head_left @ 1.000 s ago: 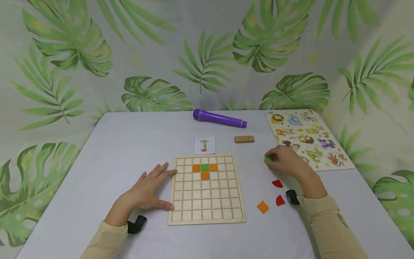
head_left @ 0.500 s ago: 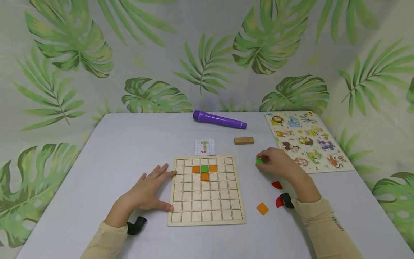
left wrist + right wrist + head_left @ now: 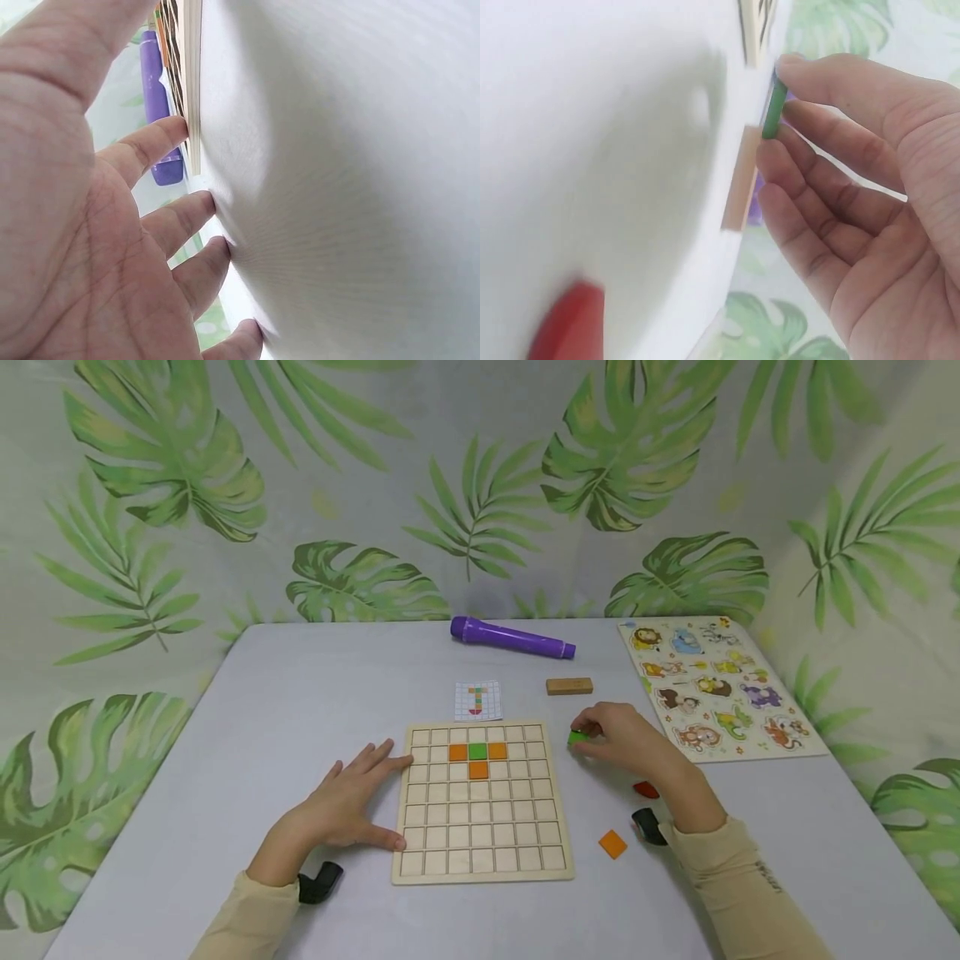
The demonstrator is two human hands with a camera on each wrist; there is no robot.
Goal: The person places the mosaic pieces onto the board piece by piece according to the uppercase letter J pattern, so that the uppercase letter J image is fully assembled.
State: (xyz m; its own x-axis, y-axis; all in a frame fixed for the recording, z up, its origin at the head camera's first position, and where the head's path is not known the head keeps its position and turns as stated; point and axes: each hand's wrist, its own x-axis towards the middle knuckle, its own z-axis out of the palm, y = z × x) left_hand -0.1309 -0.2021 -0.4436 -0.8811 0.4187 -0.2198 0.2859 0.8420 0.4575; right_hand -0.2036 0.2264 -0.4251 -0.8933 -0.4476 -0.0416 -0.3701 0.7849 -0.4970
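Observation:
My right hand [image 3: 626, 742] pinches a small green square tile [image 3: 577, 737] between thumb and fingers, just right of the wooden grid board [image 3: 438, 835]. In the right wrist view the green tile [image 3: 775, 109] is seen edge-on at the fingertips. My left hand [image 3: 341, 806] lies spread at the board's left side, its thumb and index finger touching the edge; the left wrist view shows these straight fingers [image 3: 154, 148]. Set in the board are a green tile [image 3: 477, 751] and orange tiles [image 3: 478, 770] in a T shape. Above it lies a pattern card [image 3: 477, 701] with a coloured J shape.
An orange tile [image 3: 612, 844] and a red quarter-round piece [image 3: 646, 789] lie right of the board, near my right wrist. Behind are a wooden block [image 3: 569, 686] and a purple toy microphone [image 3: 513, 638]. An animal puzzle board [image 3: 720, 689] occupies the right rear.
My right hand has moved left toward the grid board with the green tile in its fingers. Its wrist now hides one of the red pieces. My left hand has stayed in place.

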